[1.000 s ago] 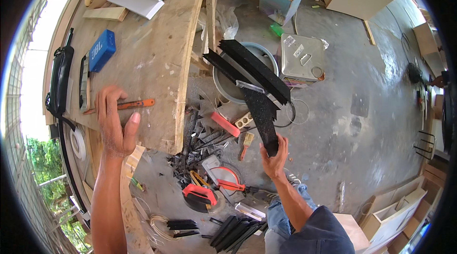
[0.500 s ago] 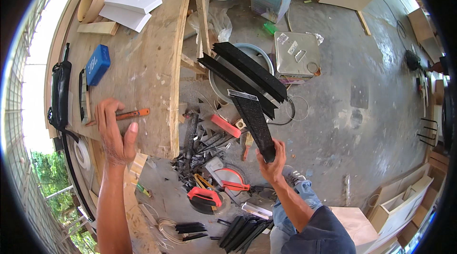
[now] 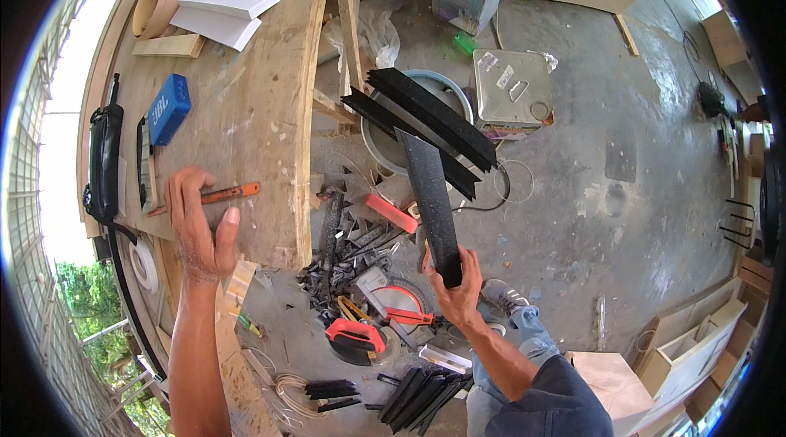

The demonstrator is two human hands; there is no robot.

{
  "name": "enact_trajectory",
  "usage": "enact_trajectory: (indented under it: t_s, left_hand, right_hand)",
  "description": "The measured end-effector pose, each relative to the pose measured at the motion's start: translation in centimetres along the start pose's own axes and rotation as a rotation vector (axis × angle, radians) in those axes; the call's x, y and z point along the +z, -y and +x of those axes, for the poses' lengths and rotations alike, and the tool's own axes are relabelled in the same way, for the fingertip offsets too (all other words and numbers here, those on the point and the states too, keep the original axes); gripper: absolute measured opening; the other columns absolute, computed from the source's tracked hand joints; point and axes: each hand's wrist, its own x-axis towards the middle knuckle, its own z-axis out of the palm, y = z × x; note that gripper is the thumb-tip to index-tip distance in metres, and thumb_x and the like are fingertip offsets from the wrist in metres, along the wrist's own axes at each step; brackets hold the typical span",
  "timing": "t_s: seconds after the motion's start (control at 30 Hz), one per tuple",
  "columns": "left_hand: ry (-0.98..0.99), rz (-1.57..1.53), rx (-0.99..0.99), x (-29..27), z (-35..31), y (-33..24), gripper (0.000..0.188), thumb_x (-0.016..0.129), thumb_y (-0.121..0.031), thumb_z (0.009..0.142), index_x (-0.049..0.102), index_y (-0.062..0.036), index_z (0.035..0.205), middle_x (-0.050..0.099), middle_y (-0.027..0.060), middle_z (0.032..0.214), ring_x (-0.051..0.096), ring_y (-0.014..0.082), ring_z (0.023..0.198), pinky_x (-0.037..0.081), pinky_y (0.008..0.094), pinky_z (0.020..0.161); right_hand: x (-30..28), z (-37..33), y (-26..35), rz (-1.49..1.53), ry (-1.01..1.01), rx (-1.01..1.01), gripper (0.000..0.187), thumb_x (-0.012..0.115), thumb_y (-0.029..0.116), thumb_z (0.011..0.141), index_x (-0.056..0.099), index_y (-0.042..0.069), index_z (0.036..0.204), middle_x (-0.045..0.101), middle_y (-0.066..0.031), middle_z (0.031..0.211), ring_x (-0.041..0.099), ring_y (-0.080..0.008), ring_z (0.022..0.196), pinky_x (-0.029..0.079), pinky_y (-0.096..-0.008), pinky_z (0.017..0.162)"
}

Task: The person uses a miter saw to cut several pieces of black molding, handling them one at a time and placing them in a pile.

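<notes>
My right hand point(image 3: 457, 290) is closed around the near end of a short, dust-speckled black profile strip point(image 3: 429, 200). Its far end points up and away, just in front of two black channel-shaped profile pieces point(image 3: 434, 119) lying across a round bucket point(image 3: 374, 138). On the wooden table, my left hand point(image 3: 201, 228) lies with thumb apart and fingers slightly bent. Those fingers cross over a flat orange tool point(image 3: 233, 193) with a hole in its end; whether they touch it I cannot tell.
Under the table edge, a red-handled miter saw point(image 3: 401, 310) stands among black offcuts point(image 3: 327, 257). Black strips point(image 3: 419, 396) lie below it. A blue speaker point(image 3: 169, 110) and white profiles point(image 3: 225, 11) rest on the table point(image 3: 262, 93). Metal tins point(image 3: 513, 89) stand beyond the bucket.
My right hand has shifted slightly left and turned the strip, so its broad face shows and the pale end edge has gone from sight. My left hand stays nearly still.
</notes>
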Motion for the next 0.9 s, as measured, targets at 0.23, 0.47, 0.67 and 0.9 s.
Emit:
enact_trajectory:
  t_s: [0.23,0.47,0.67,0.9]
  left_hand:
    - [-0.032,-0.026,-0.023,-0.1,0.0,-0.1,0.050,0.055,-0.040,0.086,0.051,0.0058,0.107,0.049,0.0224,0.102,0.048,0.0390,0.095,0.038,0.0466,0.087]
    - [-0.031,-0.013,-0.023,0.1,0.0,-0.1,0.051,0.055,-0.041,0.086,0.051,0.0055,0.107,0.050,0.0222,0.102,0.048,0.0392,0.095,0.038,0.0466,0.088]
    - [-0.036,-0.021,-0.022,0.3,0.2,-0.3,0.051,0.054,-0.042,0.086,0.051,0.0055,0.106,0.050,0.0217,0.102,0.048,0.0387,0.095,0.038,0.0461,0.088]
    - [-0.035,-0.010,-0.018,0.3,0.1,0.0,0.051,0.054,-0.042,0.086,0.051,0.0054,0.106,0.049,0.0216,0.102,0.048,0.0385,0.095,0.038,0.0460,0.088]
  right_hand:
    - [0.1,-0.6,0.5,0.080,0.013,0.007,0.054,0.077,0.010,0.077,0.052,-0.004,0.123,0.053,-0.0170,0.093,0.054,-0.0306,0.079,0.046,-0.0387,0.070]
    - [-0.3,-1.5,0.5,0.148,0.059,0.087,0.053,0.074,0.007,0.078,0.053,-0.006,0.124,0.050,-0.0151,0.089,0.051,-0.0262,0.077,0.044,-0.0359,0.069]
    - [-0.2,-2.1,-0.2,0.171,0.075,0.112,0.053,0.073,0.008,0.078,0.053,-0.007,0.125,0.050,-0.0142,0.089,0.050,-0.0251,0.076,0.043,-0.0346,0.069]
    - [-0.3,-2.2,0.2,0.194,0.077,0.114,0.053,0.073,0.011,0.079,0.053,-0.007,0.125,0.050,-0.0141,0.089,0.050,-0.0248,0.077,0.043,-0.0345,0.069]
